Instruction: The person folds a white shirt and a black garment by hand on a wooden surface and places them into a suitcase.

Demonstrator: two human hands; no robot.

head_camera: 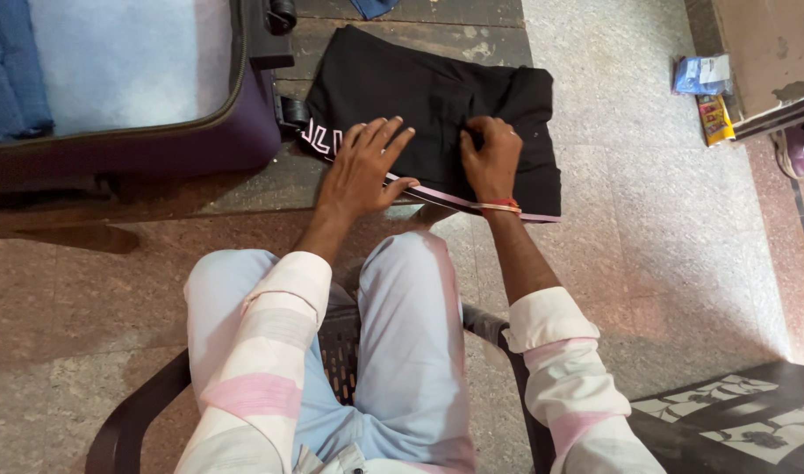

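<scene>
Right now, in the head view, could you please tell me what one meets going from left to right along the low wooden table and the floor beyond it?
Open purple suitcase → left hand flat on the folded black garment → right hand pinching the garment → small packets on the floor.

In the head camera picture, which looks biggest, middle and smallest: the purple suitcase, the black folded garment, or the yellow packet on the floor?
1. purple suitcase, though cut off by the picture edge
2. black folded garment
3. yellow packet, clearly smallest
</scene>
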